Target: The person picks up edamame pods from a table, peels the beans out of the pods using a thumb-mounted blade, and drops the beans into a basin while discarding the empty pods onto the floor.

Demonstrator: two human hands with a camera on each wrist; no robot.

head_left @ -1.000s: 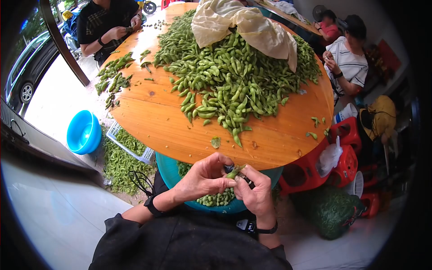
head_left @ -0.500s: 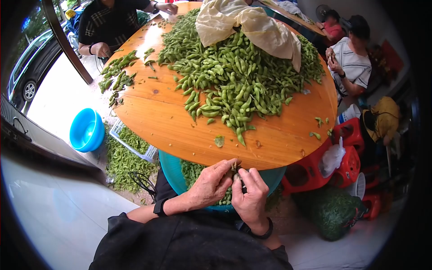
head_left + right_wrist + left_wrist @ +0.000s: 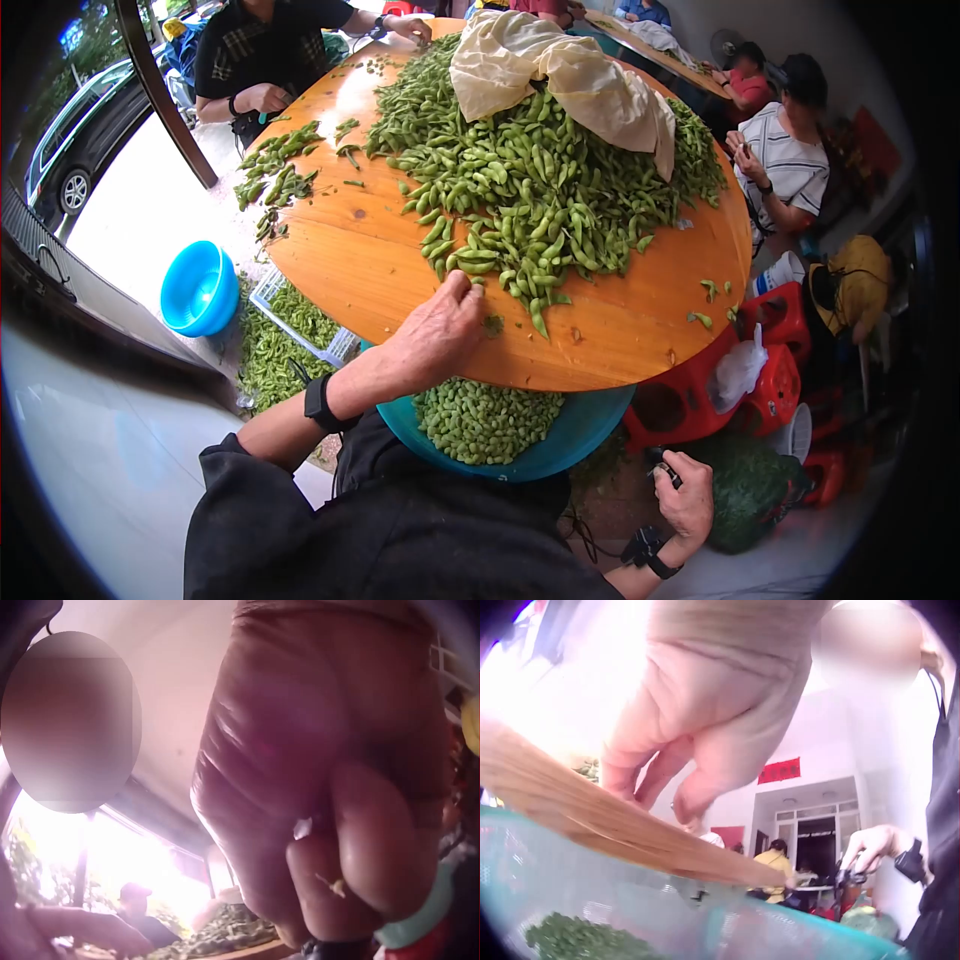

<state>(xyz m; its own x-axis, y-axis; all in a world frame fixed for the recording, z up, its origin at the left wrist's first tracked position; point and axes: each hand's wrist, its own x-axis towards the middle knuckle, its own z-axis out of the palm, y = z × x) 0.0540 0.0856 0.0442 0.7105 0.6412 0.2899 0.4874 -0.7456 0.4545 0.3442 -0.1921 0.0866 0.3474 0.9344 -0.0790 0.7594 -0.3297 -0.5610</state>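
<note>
My left hand (image 3: 430,335) reaches over the near edge of the wooden table, fingers pointing down at the front of a heap of green soybean pods (image 3: 540,200). A bit of green shows right at its fingertips; I cannot tell whether they pinch it. In the left wrist view, the table edge hides the tips of the left fingers (image 3: 694,791). Off to the right, low beside the basin, my right hand (image 3: 688,492) has curled fingers around a small black object (image 3: 660,466). A teal basin (image 3: 610,425) under the table edge holds shelled green beans (image 3: 490,420).
A cream cloth (image 3: 600,100) covers the heap's top. Pods lie on the floor by a white crate (image 3: 268,290) and a blue basin (image 3: 200,290). Red stools (image 3: 690,385) and a full green bag (image 3: 745,480) stand right. Other people sit around the tables.
The hands, together over the basin earlier with a pod between them, have parted. My left hand went forward to the heap; the right went out right and down. The beans are more visible.
</note>
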